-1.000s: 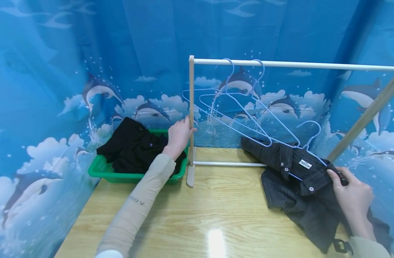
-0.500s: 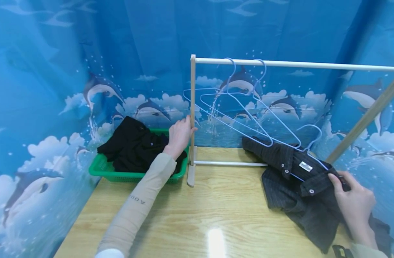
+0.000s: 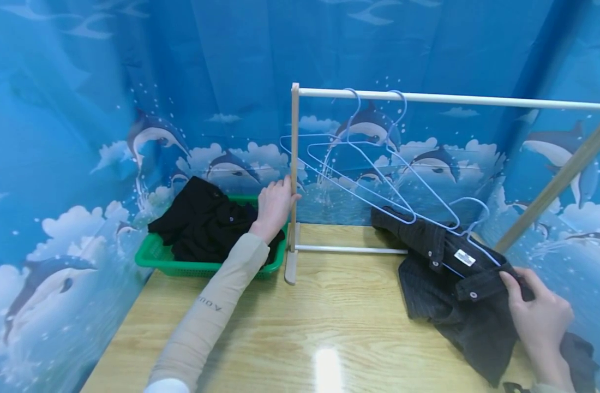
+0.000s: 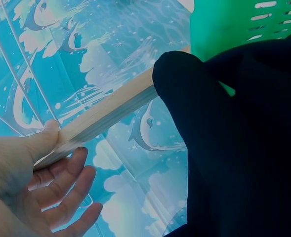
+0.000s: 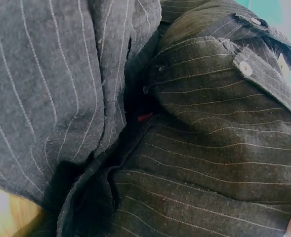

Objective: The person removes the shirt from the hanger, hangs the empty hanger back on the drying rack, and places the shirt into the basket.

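Observation:
My left hand point(image 3: 274, 206) grips the left wooden post point(image 3: 294, 147) of a clothes rack. In the left wrist view, the thumb lies on one side of this post and the fingers on the other. On the right, my right hand point(image 3: 540, 308) pinches a dark pinstriped shirt point(image 3: 457, 322) near its collar, beside the shoulder. A light blue hanger point(image 3: 483, 248) runs inside the collar, its hook free above the fabric. The shirt's white label and several buttons show. Striped cloth point(image 5: 209, 148) fills the right wrist view, where only a sliver of skin appears at the right edge.
Two more blue hangers point(image 3: 351, 143) hang from the white rail point(image 3: 457, 99) above the shirt. Left of the rack, a green basket point(image 3: 153, 256) holds black clothes point(image 3: 202, 224). A white lower bar point(image 3: 349, 249) crosses the wooden table point(image 3: 261, 338). A blue dolphin curtain point(image 3: 221, 65) stands behind.
The hanger's hook in the shirt has sunk and tipped lower. My right hand has shifted slightly downward with the collar. The left hand stays on the post.

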`<action>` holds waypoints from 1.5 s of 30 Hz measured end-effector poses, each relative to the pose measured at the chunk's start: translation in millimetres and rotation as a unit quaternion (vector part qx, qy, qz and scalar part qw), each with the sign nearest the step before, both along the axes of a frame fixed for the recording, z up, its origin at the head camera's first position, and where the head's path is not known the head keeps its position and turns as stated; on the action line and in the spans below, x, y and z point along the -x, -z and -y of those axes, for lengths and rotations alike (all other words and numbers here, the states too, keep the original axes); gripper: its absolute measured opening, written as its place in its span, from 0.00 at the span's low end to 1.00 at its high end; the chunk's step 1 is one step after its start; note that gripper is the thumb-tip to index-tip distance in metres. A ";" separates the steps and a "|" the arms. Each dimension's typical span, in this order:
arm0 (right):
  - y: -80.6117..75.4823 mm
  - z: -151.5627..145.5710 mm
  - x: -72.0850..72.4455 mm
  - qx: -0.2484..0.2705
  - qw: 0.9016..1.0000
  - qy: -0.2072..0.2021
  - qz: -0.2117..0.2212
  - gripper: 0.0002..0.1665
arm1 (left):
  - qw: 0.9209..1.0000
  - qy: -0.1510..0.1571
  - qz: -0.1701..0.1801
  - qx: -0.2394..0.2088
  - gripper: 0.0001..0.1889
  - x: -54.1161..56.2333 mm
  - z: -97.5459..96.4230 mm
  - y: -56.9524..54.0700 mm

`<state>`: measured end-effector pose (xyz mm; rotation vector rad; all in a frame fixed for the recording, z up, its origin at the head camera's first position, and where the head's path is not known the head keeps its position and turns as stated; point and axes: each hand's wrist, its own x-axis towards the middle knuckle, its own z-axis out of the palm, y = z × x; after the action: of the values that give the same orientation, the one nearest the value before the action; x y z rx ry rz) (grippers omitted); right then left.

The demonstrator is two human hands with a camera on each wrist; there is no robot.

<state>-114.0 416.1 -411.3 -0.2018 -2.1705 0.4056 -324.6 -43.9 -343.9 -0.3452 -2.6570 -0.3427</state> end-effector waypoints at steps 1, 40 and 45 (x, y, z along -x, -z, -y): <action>0.0 0.7 -1.0 0.000 1.000 -0.001 -0.003 0.16 | 1.000 -0.001 -0.001 0.001 0.26 -0.1 -0.1 0.3; -4.5 34.8 -16.9 -0.032 0.994 -0.088 -0.064 0.19 | 1.000 -0.014 -0.003 0.015 0.28 1.0 -1.5 0.5; -6.4 44.2 -13.9 -0.036 0.991 -0.108 -0.075 0.18 | 1.000 -0.016 -0.001 0.017 0.28 1.8 -1.5 0.7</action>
<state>-100.1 371.9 -404.9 0.1022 -2.0604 0.4493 -326.5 -42.4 -344.6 -0.3124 -2.6651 -0.2872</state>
